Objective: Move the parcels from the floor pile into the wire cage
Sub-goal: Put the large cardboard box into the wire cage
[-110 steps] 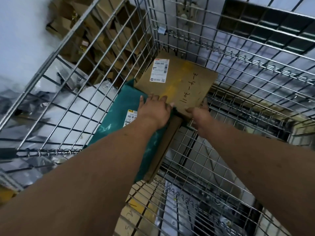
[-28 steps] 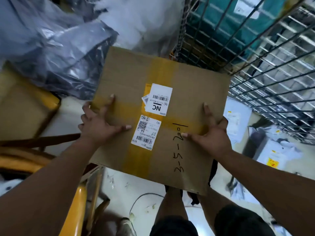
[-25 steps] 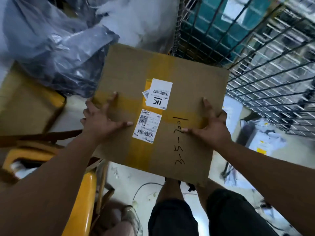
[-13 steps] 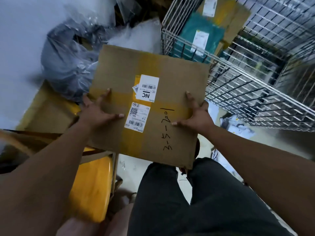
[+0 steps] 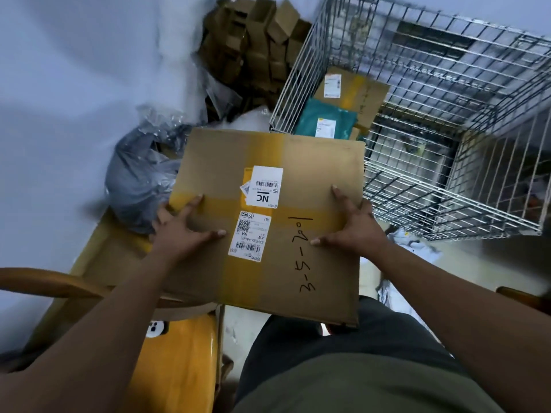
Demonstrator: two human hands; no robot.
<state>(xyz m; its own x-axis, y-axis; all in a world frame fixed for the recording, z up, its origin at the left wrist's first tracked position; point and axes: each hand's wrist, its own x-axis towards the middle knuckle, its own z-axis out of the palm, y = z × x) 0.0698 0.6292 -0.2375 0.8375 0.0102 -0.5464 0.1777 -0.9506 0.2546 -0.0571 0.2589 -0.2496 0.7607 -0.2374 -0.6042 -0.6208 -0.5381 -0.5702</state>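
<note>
Curving in from the left edge, a bent wooden rail point(image 5: 44, 281) crosses a flat sheet of tan cardboard point(image 5: 113, 254) lying on the floor, with a glossy yellow seat point(image 5: 179, 359) below it and a crumpled grey plastic bag point(image 5: 134, 180) beyond. Farther back, a heap of small brown cartons point(image 5: 256, 40) rests against the pale wall. The left grip point(image 5: 179, 231) is clamped on the left edge of a large, flat brown cardboard parcel point(image 5: 223, 162), thumb and forefinger spread across its top and the other fingers wrapped over the side. The parcel is held roughly level above the person's dark-trousered legs point(image 5: 328, 353), outside the cage, its far right corner overlapping the cage's near corner in the head view. Yellow tape crosses its top, which carries two white barcode labels point(image 5: 265, 186) and black handwritten digits point(image 5: 304, 254). The right grip point(image 5: 354, 231) clamps the opposite edge in the same way. To the right stands a silver wire mesh cage point(image 5: 447, 222), open at the top. Inside, against its left wall, lie a teal plastic mailer point(image 5: 325, 117) and a brown taped carton point(image 5: 357, 90). White mailers point(image 5: 417, 251) lie on the floor beside the cage.
</note>
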